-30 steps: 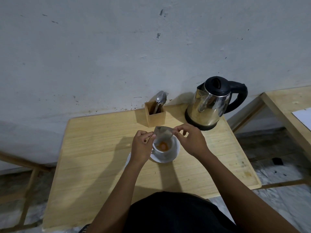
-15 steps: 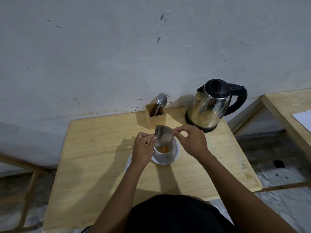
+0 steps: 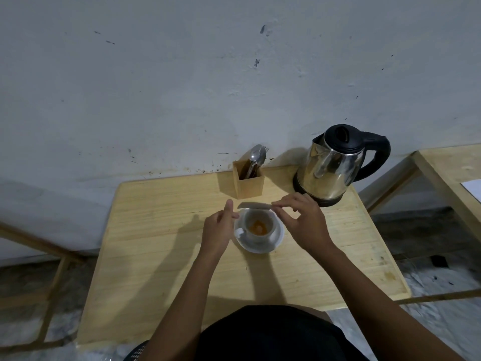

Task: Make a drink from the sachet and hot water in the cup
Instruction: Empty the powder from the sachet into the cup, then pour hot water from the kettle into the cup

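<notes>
A white cup [image 3: 260,231] stands on a white saucer [image 3: 277,241] in the middle of the wooden table [image 3: 161,243]. Orange powder [image 3: 258,227] lies in the bottom of the cup. My right hand [image 3: 304,221] pinches the right end of a thin silvery sachet [image 3: 253,205], which lies flat and level just above the cup's far rim. My left hand [image 3: 220,226] is at the cup's left side, thumb up, fingers loosely curled, and is apart from the sachet.
A steel kettle [image 3: 330,168] with black lid and handle stands at the back right. A wooden holder [image 3: 248,182] with a spoon and fork is behind the cup. A second wooden table [image 3: 453,178] is at the far right.
The sachet was tipped over the cup between both hands. It is now level, held by my right hand alone, and my left hand has let go.
</notes>
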`<control>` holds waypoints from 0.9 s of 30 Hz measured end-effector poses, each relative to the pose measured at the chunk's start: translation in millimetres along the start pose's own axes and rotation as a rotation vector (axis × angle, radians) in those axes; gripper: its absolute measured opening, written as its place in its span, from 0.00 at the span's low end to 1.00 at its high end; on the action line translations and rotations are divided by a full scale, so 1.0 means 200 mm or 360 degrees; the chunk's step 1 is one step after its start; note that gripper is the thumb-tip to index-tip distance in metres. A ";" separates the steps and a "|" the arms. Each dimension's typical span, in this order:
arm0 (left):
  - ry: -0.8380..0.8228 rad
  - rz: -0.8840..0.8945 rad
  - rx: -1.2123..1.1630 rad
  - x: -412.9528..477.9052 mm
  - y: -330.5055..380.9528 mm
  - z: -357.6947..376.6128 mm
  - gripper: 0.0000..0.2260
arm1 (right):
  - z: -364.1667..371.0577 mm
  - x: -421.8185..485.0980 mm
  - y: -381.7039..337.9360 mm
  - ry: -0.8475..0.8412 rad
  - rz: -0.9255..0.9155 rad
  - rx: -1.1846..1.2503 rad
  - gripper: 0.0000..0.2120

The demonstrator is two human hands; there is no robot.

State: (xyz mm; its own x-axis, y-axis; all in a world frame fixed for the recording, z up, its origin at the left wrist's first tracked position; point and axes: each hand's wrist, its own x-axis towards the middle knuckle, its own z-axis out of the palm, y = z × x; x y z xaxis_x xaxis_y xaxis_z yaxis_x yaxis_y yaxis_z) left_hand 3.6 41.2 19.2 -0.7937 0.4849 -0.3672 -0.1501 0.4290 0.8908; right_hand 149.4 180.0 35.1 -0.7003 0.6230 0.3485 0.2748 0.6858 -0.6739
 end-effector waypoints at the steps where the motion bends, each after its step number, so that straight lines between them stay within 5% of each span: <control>1: -0.0107 -0.0144 -0.0105 -0.01 0.01 -0.02 0.27 | 0.02 -0.02 -0.01 0.0001 -0.0079 -0.0011 0.06; 3: -0.0302 -0.0294 -0.0319 -0.03 0.03 -0.05 0.22 | 0.06 -0.07 -0.04 -0.0033 -0.0274 -0.0021 0.07; 6: -0.0332 -0.0156 -0.0406 -0.05 0.00 -0.10 0.14 | 0.12 -0.13 -0.05 -0.0074 -0.0381 -0.0019 0.08; 9: -0.0216 -0.0083 -0.0225 -0.07 -0.04 -0.16 0.16 | 0.17 -0.14 -0.09 -0.0204 0.0192 0.0136 0.12; 11: -0.0208 -0.0057 -0.0192 -0.08 -0.07 -0.19 0.16 | 0.18 -0.12 -0.15 -0.0334 0.0742 0.0553 0.14; 13: -0.0214 -0.0050 -0.0167 -0.10 -0.08 -0.22 0.15 | 0.19 -0.09 -0.20 -0.0465 0.0980 0.0895 0.12; 17: -0.0132 -0.0034 -0.0114 -0.11 -0.13 -0.25 0.15 | 0.27 -0.07 -0.25 -0.0585 0.0724 0.0661 0.11; 27: 0.0247 -0.0079 0.0345 0.03 -0.39 -0.29 0.20 | 0.28 -0.14 -0.19 -0.0375 0.0776 0.0110 0.12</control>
State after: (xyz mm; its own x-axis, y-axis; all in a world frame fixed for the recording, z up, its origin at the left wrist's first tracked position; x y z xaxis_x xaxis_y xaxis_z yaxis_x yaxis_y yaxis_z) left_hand -24.2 -34.2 -37.8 -0.8719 0.3436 -0.3488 -0.0747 0.6107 0.7883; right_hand 121.7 115.2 14.5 -0.6332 0.7561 -0.1653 0.5662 0.3070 -0.7650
